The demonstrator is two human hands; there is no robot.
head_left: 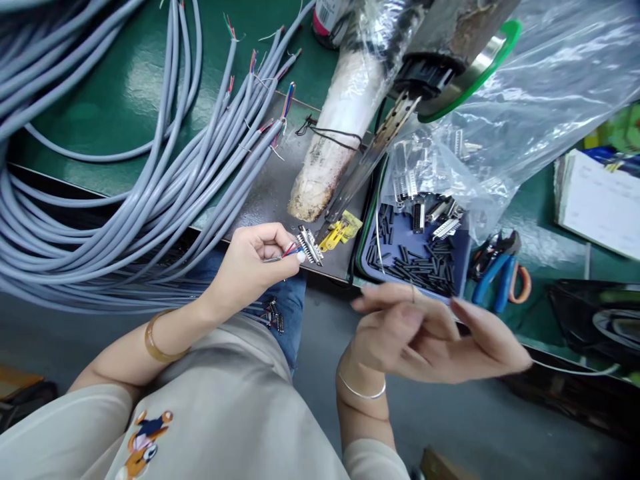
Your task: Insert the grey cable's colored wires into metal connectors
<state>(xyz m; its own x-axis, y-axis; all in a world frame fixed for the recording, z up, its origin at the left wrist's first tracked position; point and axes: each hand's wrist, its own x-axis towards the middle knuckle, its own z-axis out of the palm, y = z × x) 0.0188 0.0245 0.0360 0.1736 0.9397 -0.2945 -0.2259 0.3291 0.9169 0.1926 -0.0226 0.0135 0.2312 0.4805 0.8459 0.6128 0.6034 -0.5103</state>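
Note:
My left hand [260, 263] pinches the thin coloured wires [289, 251] of a grey cable beside a metal multi-pin connector [310, 245]. The connector sits at the fingertips, near a yellow fixture [336, 233] at the bench edge. Over the front edge, to the right, my right hand [430, 333] is raised, slightly blurred, with its fingers apart. A thin pale strand [379, 243] runs down over the tray toward its fingers; whether it touches them is unclear. Beyond that hand lies a blue tray [466, 263] with short black tubes [425, 267] and loose connectors [443, 220].
Grey cables [150, 220] with stripped ends cover the left side. A wrapped white post [330, 147] and metal arm [380, 143] stand behind the fixture. Cutters [500, 267], paper [597, 203], plastic sheeting [545, 87] and a green-rimmed spool [475, 80] lie to the right.

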